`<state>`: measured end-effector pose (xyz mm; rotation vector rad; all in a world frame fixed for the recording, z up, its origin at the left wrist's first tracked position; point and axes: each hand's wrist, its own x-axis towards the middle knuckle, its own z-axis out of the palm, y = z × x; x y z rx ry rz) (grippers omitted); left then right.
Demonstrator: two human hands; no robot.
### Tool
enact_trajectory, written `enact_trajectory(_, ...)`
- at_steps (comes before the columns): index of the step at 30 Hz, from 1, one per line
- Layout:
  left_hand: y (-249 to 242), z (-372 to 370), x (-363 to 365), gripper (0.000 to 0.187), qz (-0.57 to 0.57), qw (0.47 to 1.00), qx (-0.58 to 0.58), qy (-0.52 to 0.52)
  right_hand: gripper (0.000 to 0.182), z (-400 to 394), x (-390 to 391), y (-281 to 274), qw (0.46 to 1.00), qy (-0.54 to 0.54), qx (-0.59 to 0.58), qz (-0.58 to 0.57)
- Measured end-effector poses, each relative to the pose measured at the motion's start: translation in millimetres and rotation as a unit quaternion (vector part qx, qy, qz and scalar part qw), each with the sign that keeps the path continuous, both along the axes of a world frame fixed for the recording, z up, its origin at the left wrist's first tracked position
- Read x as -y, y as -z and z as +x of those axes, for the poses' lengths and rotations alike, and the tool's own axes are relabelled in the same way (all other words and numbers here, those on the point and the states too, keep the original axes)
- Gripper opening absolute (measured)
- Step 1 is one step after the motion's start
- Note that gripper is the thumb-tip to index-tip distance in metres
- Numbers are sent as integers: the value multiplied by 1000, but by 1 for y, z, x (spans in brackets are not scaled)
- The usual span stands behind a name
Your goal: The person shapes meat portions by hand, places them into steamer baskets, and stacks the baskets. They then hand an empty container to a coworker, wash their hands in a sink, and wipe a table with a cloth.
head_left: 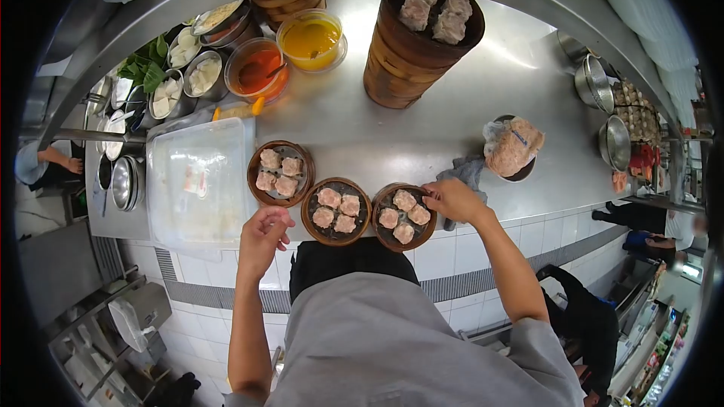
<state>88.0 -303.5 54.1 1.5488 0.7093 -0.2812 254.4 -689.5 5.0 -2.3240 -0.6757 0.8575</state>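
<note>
Three small round bamboo steamer baskets stand in a row at the table's near edge, each with several siu mai on a dark liner: a left basket [252, 179], a middle basket [305, 215] and a right basket [393, 246]. My right hand [461, 201] has its fingers closed on the right basket's rim, beside the dumplings. Just below the left basket, my left hand [264, 235] is held with loosely bent fingers, apart and with nothing visible in them. A bowl of pinkish minced filling [516, 148] sits to the right, beside a grey cloth [461, 175].
A tall stack of steamers [400, 68] holds more siu mai at the back. Tubs of orange sauce [256, 68] and yellow sauce [310, 36] stand back left, near a lidded plastic box [197, 181]. Metal bowls [594, 84] line the right side. Other people stand beyond.
</note>
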Motion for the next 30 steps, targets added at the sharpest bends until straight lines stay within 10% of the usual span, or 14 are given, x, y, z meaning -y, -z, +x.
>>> enact_trajectory(8,-8,9,24,25,-24,999,28,39,24,13,20,-68,996,28,85,-13)
enact_trajectory(15,-9,23,42,21,-72,994,49,61,19,68,24,-211,940,313,80,114)
enact_trajectory(30,-17,26,50,23,-34,994,60,81,21,119,2,-233,883,357,232,199)
